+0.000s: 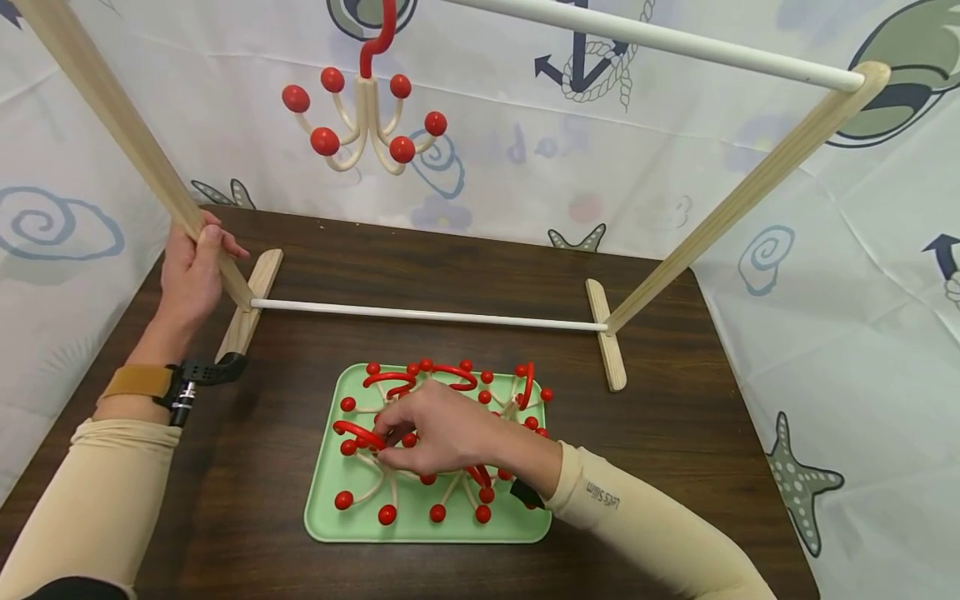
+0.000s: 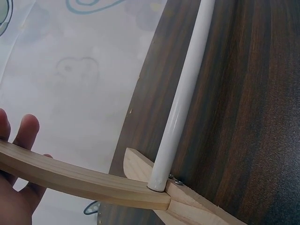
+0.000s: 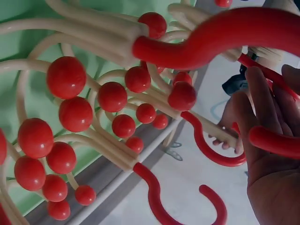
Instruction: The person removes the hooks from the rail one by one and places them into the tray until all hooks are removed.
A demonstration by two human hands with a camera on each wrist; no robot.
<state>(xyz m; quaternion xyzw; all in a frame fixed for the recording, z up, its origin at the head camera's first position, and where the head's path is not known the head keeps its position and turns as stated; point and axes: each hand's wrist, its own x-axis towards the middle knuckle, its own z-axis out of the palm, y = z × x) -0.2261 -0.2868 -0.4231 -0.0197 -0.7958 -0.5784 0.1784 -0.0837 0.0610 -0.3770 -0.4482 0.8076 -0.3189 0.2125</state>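
Observation:
My left hand [image 1: 191, 271] grips the left wooden post [image 1: 127, 108] of a frame low down, near its foot; the left wrist view shows the fingers [image 2: 27, 131] around the wood. Over a green tray [image 1: 322, 508], my right hand [image 1: 442, 425] pinches the red hook [image 1: 358, 433] of a hanger with cream arms tipped by red balls. Several similar hangers lie crowded on the tray, partly hidden by that hand. In the right wrist view the right hand [image 3: 272, 164] is beside several red hooks [image 3: 157, 192]. Another hanger [image 1: 366, 117] hangs in the air by its red hook.
A white upper bar [image 1: 660, 37] runs to the right wooden post [image 1: 742, 196]. Between the wooden feet lies a white lower bar [image 1: 427, 314], behind the tray. The dark wooden table [image 1: 675, 467] meets a printed white cloth [image 1: 510, 200] at the back and sides.

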